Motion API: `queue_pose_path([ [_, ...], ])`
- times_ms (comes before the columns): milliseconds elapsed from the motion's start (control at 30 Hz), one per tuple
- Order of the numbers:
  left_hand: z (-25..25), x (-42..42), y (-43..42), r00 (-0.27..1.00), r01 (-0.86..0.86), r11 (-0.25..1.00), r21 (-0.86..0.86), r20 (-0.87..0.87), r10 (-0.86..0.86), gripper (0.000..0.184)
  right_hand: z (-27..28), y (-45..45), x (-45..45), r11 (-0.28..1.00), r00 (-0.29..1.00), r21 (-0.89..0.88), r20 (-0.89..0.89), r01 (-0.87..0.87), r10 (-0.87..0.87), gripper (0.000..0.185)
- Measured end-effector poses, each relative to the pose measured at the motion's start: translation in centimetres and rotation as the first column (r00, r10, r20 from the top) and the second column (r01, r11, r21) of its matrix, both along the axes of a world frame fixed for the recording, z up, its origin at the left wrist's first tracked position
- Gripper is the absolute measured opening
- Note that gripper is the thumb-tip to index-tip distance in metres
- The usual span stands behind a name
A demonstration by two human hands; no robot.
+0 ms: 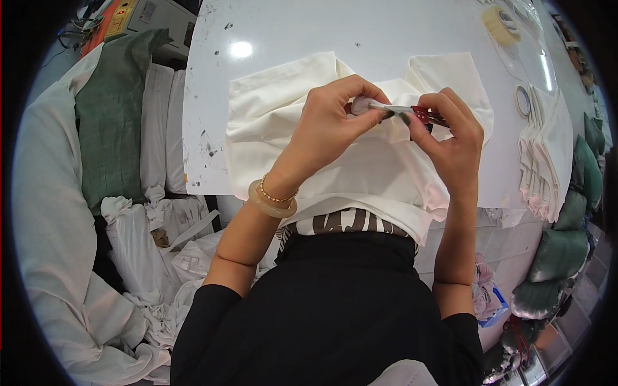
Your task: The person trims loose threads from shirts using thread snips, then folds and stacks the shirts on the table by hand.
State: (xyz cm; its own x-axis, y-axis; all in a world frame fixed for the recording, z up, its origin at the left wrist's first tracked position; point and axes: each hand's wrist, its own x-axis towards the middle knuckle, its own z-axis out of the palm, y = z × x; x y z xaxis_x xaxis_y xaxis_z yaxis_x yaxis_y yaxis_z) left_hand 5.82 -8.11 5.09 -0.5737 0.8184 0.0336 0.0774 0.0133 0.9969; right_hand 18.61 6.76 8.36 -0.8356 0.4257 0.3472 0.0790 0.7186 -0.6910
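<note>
A white garment [367, 164] lies spread and wrinkled on the white table [283, 29], its near edge hanging toward my body. Above it, my left hand [338, 116] pinches a small whitish piece [364, 106], with a thin light strip stretching from it toward the right. My right hand [454, 132] is closed around a small red and dark tool [421, 114], whose tip meets the strip near my left fingertips. What kind of tool it is cannot be made out clearly, since my fingers cover part of it.
A tape roll [502, 26] sits at the back right, a second roll [523, 101] nearer. Stacked white fabric pieces [544, 151] lie at the right edge. Wrapped white bundles [132, 248] and a green sack [116, 116] are at the left, by a machine [158, 29].
</note>
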Motion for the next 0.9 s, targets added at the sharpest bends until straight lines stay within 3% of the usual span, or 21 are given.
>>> queue_pose_path([
  [300, 0.02, -0.05, 0.23, 0.999, -0.002, 1.000, -0.015, -0.032, 0.002, 0.013, -0.21, -0.06, -0.25, 0.999, 1.000, 0.030, 0.019, 0.012, -0.013, 0.017],
  [900, 0.07, -0.25, 0.28, 1.000, -0.004, 1.000, -0.024, -0.007, 0.004, 0.013, -0.37, 0.30, -0.41, 0.991, 1.000, -0.130, 0.018, 0.009, -0.007, 0.018],
])
